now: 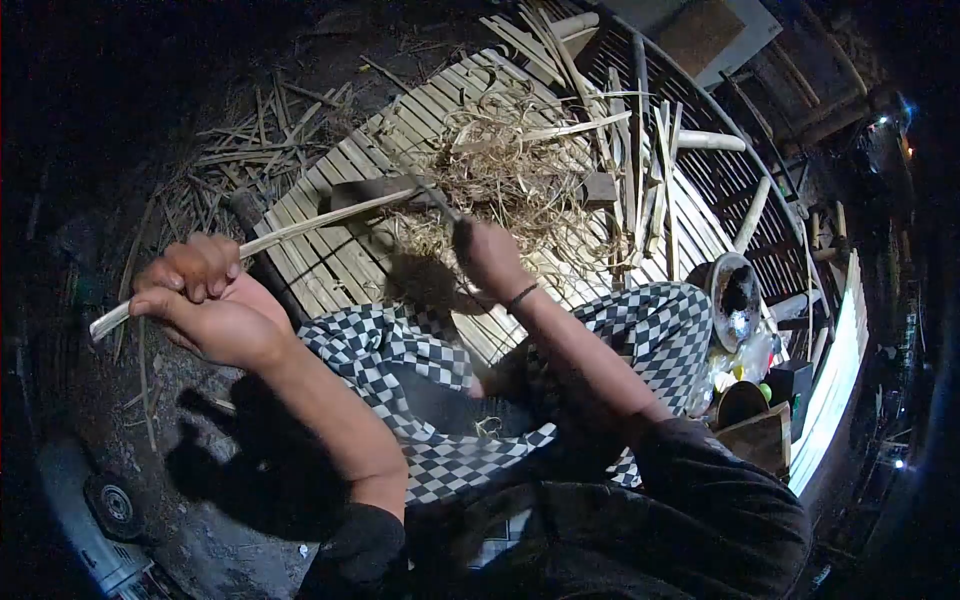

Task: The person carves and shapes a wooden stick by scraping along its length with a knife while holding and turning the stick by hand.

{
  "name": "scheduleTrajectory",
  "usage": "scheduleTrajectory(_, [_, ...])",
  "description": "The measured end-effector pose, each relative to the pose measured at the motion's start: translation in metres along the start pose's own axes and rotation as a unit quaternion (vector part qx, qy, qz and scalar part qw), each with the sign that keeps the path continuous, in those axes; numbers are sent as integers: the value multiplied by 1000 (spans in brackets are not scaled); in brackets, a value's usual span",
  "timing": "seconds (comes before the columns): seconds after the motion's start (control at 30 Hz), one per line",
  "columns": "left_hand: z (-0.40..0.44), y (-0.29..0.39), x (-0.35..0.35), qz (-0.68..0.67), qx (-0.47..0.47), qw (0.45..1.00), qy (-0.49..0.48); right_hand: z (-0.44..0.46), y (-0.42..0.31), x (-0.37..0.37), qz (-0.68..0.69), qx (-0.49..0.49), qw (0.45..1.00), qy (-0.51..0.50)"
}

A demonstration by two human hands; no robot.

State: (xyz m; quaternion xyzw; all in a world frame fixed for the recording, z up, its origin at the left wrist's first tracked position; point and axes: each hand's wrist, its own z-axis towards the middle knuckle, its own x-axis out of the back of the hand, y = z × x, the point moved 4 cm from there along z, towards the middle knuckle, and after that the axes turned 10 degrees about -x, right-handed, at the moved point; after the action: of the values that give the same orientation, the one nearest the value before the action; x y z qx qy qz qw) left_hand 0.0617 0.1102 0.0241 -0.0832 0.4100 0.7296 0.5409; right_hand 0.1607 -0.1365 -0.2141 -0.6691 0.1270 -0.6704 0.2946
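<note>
My left hand [208, 298] is closed around the near end of a long, pale bamboo strip [325, 217]. The strip slants up to the right, and its far end lies at a dark wooden block [365, 190]. In my right hand [492, 260], fingers wrapped round the handle, is a knife [436, 196]. Its blade points up and left, close to the strip's far end; whether the two touch I cannot tell. A heap of thin curled shavings [515, 165] lies just beyond the knife on a slatted bamboo platform [310, 275].
Split bamboo pieces [660, 190] lie at the platform's right side, and more strips [250, 150] are scattered on the dark ground at left. A metal bowl [737, 300] stands near my right knee. A grey machine with a wheel [117, 503] sits at lower left.
</note>
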Motion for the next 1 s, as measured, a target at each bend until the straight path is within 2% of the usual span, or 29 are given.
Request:
scheduleTrajectory(0.03, [1,0,4,13,4,1000,-6,4,16,-4,-28,-27,999,8])
scheduleTrajectory(0.1, [1,0,-9,55,-4,998,-3,8,27,14,-10,-41,998,-47])
scheduleTrajectory(0.13, [3,2,-11,97,-9,995,0,17,36,10,-56,-89,990,-99])
scheduleTrajectory(0.17, [6,6,-6,100,-15,995,3,18,38,8,-55,-82,990,-100])
scheduleTrajectory(0.23, [10,12,6,213,23,976,-37,19,46,4,33,-115,992,-51])
scheduleTrajectory(0.3, [12,21,12,172,25,984,-37,21,54,0,29,-92,994,-46])
scheduleTrajectory(0.37, [16,29,24,195,23,980,23,20,56,7,82,-139,985,-60])
scheduleTrajectory(0.4, [18,32,32,170,18,985,34,17,52,17,30,-56,997,-35])
scheduleTrajectory(0.5, [20,48,29,183,-3,981,67,10,43,47,-13,-66,997,-24])
scheduleTrajectory(0.53, [22,48,34,168,-2,982,82,0,29,70,8,49,999,23])
scheduleTrajectory(0.57, [21,47,37,166,-11,982,86,1,22,90,25,-22,999,3])
scheduleTrajectory(0.63, [18,38,44,125,35,988,83,-3,30,108,156,97,980,79])
scheduleTrajectory(0.7, [6,20,43,79,75,991,79,-17,8,136,300,-2,954,-10])
scheduleTrajectory(0.77, [-6,11,19,50,113,989,75,-31,-10,161,151,82,982,84])
scheduleTrajectory(0.83, [-21,-5,8,60,119,991,31,-45,-33,174,36,139,980,137])
scheduleTrajectory(0.9, [-38,-16,-10,39,172,984,18,-55,-44,171,42,123,989,71])
scheduleTrajectory(0.93, [-47,-23,-14,60,168,984,0,-54,-37,156,65,110,990,60])
scheduleTrajectory(0.97, [-51,-29,-21,83,167,982,-19,-54,-43,150,169,108,980,20])
scheduleTrajectory(1.0, [-59,-31,-27,78,173,982,-26,-54,-34,135,199,91,976,-15])
